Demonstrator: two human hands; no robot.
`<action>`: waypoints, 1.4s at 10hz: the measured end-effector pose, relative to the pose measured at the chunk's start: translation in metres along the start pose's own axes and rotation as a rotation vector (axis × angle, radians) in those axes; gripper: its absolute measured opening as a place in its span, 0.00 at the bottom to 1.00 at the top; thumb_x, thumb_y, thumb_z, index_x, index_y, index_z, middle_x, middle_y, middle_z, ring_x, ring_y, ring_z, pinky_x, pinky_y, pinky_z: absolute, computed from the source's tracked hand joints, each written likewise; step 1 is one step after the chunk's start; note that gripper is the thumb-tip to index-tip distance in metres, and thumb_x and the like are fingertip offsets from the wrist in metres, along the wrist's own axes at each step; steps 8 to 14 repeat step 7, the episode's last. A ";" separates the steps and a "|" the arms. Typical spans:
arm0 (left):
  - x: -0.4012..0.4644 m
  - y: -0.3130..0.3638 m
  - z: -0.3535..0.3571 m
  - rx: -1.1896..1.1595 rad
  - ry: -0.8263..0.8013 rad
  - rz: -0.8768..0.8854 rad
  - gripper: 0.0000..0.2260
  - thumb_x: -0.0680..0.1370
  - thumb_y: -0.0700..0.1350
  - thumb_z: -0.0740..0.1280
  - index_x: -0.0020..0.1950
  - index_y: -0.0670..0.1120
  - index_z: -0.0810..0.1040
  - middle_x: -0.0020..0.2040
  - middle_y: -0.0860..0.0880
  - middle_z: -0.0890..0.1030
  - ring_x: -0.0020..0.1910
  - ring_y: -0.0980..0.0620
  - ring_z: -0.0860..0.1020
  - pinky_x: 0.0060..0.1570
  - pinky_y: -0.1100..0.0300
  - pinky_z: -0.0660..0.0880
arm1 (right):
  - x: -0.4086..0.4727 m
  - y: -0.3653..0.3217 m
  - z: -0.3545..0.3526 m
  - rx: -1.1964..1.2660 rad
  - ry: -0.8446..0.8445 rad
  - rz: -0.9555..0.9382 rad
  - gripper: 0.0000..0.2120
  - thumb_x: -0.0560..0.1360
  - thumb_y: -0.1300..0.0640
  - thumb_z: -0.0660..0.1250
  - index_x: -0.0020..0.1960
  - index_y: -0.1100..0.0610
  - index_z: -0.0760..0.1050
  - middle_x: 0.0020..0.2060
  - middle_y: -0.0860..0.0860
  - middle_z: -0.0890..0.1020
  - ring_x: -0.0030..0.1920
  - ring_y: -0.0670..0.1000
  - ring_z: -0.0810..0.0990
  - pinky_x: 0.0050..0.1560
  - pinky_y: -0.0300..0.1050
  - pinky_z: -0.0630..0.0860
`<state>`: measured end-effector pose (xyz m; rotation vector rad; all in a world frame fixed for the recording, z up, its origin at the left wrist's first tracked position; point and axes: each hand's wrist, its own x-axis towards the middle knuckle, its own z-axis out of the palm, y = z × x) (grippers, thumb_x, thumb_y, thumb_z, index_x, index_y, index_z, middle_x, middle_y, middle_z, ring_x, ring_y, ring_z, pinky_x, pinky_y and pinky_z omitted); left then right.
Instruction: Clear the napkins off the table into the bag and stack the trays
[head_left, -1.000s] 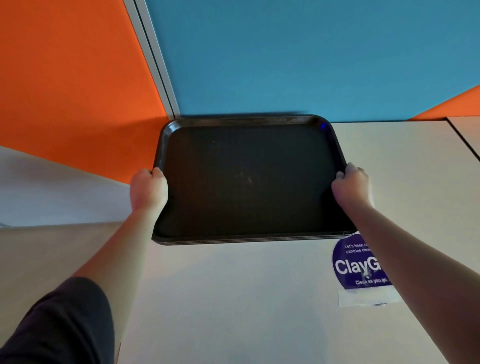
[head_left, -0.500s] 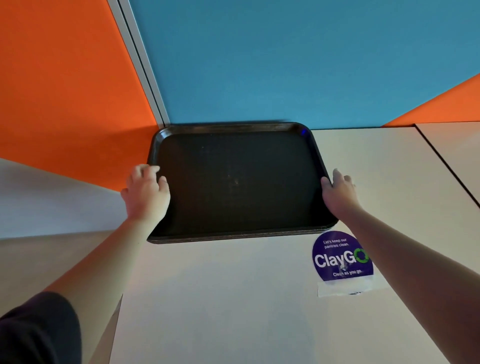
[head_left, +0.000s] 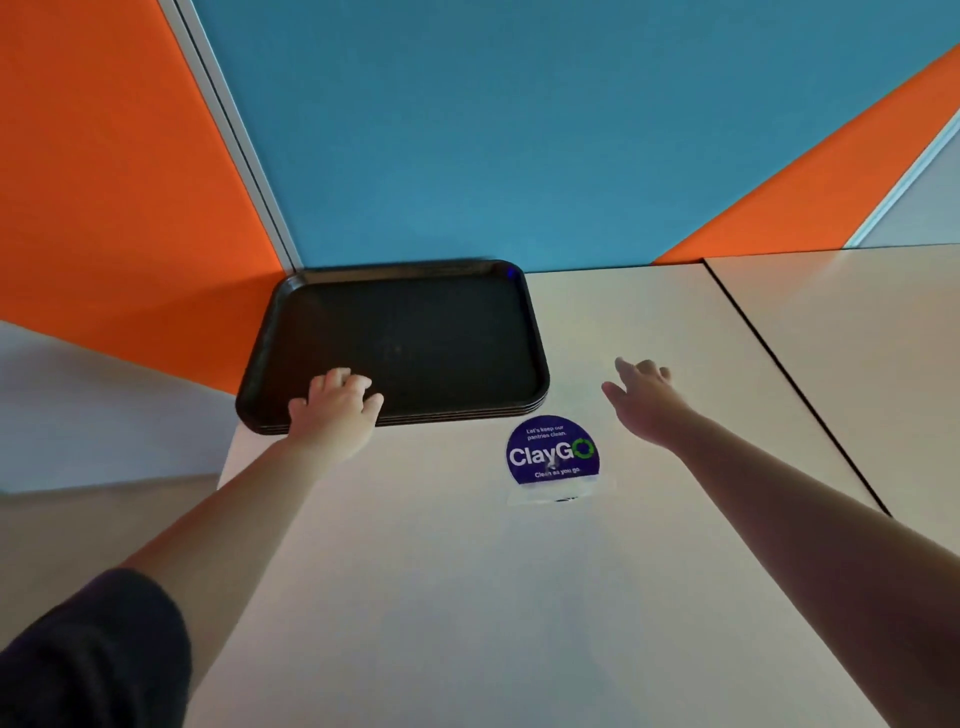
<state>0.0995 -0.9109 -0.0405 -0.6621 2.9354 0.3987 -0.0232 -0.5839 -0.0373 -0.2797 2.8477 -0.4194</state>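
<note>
A stack of dark brown trays (head_left: 415, 332) lies flat at the table's far left corner, against the blue wall. Layered edges show along its near side. My left hand (head_left: 337, 405) rests over the stack's near left rim with fingers spread, holding nothing. My right hand (head_left: 644, 395) hovers above the bare table to the right of the stack, apart from it, fingers spread and empty. No napkins or bag are in view.
The white table (head_left: 415, 571) has a round purple ClayGo sticker (head_left: 553, 452) just in front of the stack. A second table (head_left: 857, 338) adjoins on the right across a dark seam. Orange and blue wall panels stand behind. The table's left edge drops off beside my left arm.
Both hands have let go of the tray stack, which now lies on the table. My right hand has moved off to the right; my left hand has shifted onto the near rim.
</note>
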 end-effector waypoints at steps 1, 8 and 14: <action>-0.027 0.051 0.003 -0.015 0.037 -0.019 0.18 0.80 0.52 0.54 0.68 0.50 0.68 0.72 0.47 0.63 0.70 0.45 0.60 0.64 0.43 0.60 | -0.013 0.039 -0.017 -0.006 0.008 -0.047 0.22 0.80 0.51 0.53 0.70 0.59 0.59 0.66 0.62 0.65 0.67 0.62 0.61 0.63 0.58 0.66; -0.121 0.356 0.013 0.013 -0.010 0.166 0.29 0.78 0.62 0.45 0.76 0.50 0.51 0.78 0.48 0.48 0.76 0.47 0.46 0.71 0.40 0.43 | -0.074 0.214 -0.146 -0.104 0.077 -0.260 0.23 0.80 0.51 0.52 0.72 0.58 0.56 0.71 0.59 0.60 0.70 0.60 0.58 0.65 0.59 0.63; -0.121 0.356 0.013 0.013 -0.010 0.166 0.29 0.78 0.62 0.45 0.76 0.50 0.51 0.78 0.48 0.48 0.76 0.47 0.46 0.71 0.40 0.43 | -0.074 0.214 -0.146 -0.104 0.077 -0.260 0.23 0.80 0.51 0.52 0.72 0.58 0.56 0.71 0.59 0.60 0.70 0.60 0.58 0.65 0.59 0.63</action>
